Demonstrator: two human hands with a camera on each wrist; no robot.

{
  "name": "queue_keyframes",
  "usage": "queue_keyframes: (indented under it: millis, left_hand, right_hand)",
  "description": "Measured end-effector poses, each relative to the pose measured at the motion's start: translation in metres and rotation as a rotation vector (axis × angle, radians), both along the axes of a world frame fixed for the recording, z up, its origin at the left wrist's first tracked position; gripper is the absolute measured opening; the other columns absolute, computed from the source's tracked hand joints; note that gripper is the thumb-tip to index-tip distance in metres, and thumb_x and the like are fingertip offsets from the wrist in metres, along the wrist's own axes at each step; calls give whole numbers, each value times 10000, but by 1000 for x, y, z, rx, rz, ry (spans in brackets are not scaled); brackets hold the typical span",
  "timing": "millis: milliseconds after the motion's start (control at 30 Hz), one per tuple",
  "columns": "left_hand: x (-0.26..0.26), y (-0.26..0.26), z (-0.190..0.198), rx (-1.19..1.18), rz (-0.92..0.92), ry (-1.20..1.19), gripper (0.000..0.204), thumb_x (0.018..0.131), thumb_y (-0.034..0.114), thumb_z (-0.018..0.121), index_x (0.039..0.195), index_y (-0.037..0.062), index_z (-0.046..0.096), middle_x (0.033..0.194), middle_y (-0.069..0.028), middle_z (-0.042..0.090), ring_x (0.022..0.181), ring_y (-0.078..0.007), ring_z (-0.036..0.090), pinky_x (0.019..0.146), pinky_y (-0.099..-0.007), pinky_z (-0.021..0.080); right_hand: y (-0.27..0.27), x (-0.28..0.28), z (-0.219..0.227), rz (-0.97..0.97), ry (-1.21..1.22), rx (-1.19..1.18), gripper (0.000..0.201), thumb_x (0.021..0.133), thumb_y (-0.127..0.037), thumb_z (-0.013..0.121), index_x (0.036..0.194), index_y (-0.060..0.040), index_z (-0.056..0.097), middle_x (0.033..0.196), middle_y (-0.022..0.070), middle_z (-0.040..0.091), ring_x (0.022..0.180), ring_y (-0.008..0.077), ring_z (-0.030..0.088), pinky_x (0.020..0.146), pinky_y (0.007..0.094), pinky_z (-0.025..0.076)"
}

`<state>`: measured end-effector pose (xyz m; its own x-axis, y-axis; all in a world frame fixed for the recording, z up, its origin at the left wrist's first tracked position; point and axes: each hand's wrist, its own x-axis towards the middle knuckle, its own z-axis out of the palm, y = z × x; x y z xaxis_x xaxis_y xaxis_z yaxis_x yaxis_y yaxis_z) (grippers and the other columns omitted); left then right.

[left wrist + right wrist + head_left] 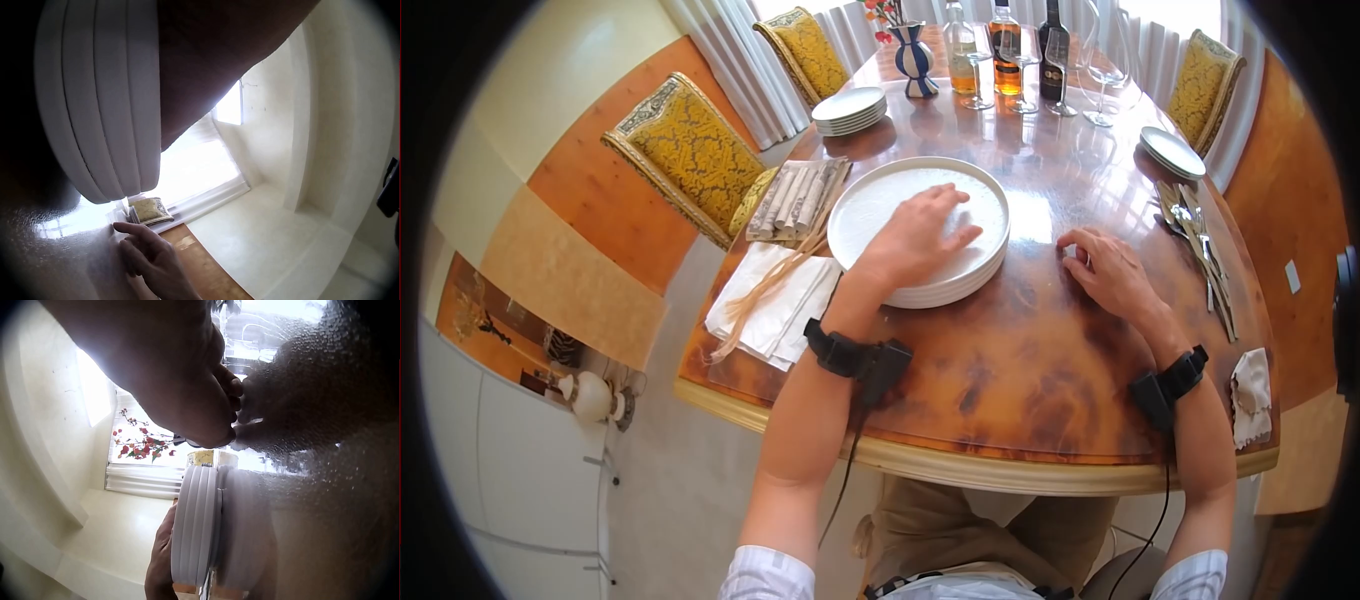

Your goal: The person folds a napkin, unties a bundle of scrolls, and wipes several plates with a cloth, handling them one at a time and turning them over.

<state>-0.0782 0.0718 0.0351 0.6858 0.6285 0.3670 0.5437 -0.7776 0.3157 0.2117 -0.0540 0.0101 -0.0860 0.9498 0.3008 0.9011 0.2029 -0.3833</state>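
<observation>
A stack of several large white plates [865,205] stands on the glossy wooden table. My left hand [920,235] lies over the top plate, its fingers extended and thumb apart. In the right wrist view that left hand [164,556] shows flat along the stack's upper face. To the right of the stack, my right hand [1105,270] rests with loosely bent fingertips on the tabletop [1020,380], holding nothing. The left wrist view shows the stacked plate rims [100,100] close up, with the right hand [153,259] beyond them.
Left of the stack lie white napkins [770,300], dried straw strands [760,285] and rolled napkins [800,195]. Small plates stand in two stacks [850,108] [1172,152]. Cutlery [1200,240] and a folded cloth [1251,395] lie right. Bottles [1006,50], wine glasses [1100,75] and a vase [915,62] stand behind.
</observation>
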Motion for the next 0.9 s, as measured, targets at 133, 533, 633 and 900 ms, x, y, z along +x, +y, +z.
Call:
queue_keyframes:
  millis: [133, 533, 633, 900]
  left_hand:
    - [-29, 18, 20, 23, 199, -150, 486, 977, 340, 711, 1309, -11, 662, 1409, -240, 626, 1299, -374, 605, 1120, -416, 456]
    - [-118, 98, -48, -86, 503, -39, 653, 1038, 482, 574, 1437, -35, 552, 1381, -304, 613, 1336, -457, 525, 1190, -472, 371]
    - [-109, 105, -33, -313, 376, 21, 703, 1054, 507, 544, 1483, -49, 501, 1488, -284, 516, 1418, -413, 444, 1222, -447, 308]
    - [-103, 104, -12, -614, 182, -120, 591, 1061, 386, 590, 1441, -67, 565, 1421, -179, 607, 1322, -260, 541, 1139, -389, 386]
  right_hand:
    - [-2, -1, 1, -5, 2, 10, 197, 950, -161, 644, 1114, -68, 699, 974, 157, 694, 927, 362, 683, 860, 468, 521]
    - [-2, -30, -19, 209, 267, -19, 247, 978, -216, 592, 1125, -53, 707, 1021, 210, 729, 1003, 403, 694, 883, 490, 560]
    - [-4, -37, -28, 318, 384, 91, 276, 943, -221, 616, 1137, -35, 677, 1037, 238, 716, 1035, 445, 671, 930, 527, 535]
    - [3, -43, -33, 198, 603, -2, 413, 972, -363, 661, 1149, 5, 605, 1074, 267, 689, 1040, 488, 643, 955, 527, 503]
